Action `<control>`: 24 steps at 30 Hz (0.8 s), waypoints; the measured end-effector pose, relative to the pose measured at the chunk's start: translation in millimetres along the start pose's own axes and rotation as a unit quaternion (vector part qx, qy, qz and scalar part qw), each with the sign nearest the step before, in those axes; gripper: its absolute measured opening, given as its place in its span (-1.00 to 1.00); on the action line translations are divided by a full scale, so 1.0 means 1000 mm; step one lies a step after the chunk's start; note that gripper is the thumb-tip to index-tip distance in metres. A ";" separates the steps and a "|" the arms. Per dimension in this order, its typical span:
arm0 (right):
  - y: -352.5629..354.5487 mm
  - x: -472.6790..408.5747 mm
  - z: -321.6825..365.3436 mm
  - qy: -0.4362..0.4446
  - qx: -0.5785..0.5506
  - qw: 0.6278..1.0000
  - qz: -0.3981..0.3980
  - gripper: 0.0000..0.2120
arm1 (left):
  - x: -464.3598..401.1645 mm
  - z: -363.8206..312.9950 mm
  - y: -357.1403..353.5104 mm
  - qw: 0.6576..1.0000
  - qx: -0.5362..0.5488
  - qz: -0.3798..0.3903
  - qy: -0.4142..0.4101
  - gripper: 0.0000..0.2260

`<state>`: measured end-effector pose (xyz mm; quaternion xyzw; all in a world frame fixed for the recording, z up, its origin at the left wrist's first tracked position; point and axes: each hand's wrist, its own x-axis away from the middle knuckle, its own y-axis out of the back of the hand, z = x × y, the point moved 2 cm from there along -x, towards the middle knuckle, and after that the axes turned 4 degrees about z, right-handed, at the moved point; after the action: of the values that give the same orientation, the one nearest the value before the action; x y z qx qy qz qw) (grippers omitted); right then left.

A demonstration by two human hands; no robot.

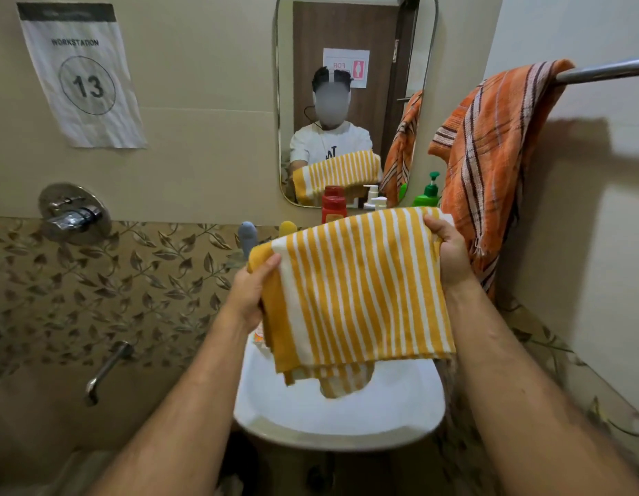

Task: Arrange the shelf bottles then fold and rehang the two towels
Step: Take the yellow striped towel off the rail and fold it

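Note:
A yellow and white striped towel (354, 291) hangs folded in front of me over the white sink (339, 420). My left hand (252, 293) grips its upper left corner and my right hand (448, 250) grips its upper right corner. An orange striped towel (490, 155) drapes over the metal rail (604, 71) at the right. Behind the yellow towel stand bottles on the shelf: a red one (333, 205), a white pump (376, 202), a green pump (428, 195), a grey cap (247, 236) and a yellow cap (287, 228). The shelf itself is hidden.
An oval mirror (346, 48) hangs above the shelf and reflects a person holding the towel. A chrome mixer valve (72, 214) and a spout (105, 370) stick out of the left wall. A paper sign (81, 77) reads 13.

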<state>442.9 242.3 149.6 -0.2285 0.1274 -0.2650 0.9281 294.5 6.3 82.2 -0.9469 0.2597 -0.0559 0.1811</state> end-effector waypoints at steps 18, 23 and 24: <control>0.055 0.011 -0.066 -0.171 0.252 0.945 -0.118 -0.26 | -0.004 -0.015 0.054 0.955 -0.243 -0.117 0.125 -0.27; 0.065 0.014 -0.073 -0.128 0.163 0.978 -0.037 -0.02 | -0.011 -0.026 0.053 0.966 -0.235 -0.089 0.063 -0.20; 0.065 0.018 -0.077 -0.145 0.188 0.971 -0.024 0.01 | -0.012 -0.027 0.052 0.965 -0.244 -0.082 0.055 -0.22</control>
<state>458.1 254.0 49.3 -0.0893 -0.0658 -0.2700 0.9564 254.2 -37.3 87.6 -0.9759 0.1968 -0.0570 -0.0750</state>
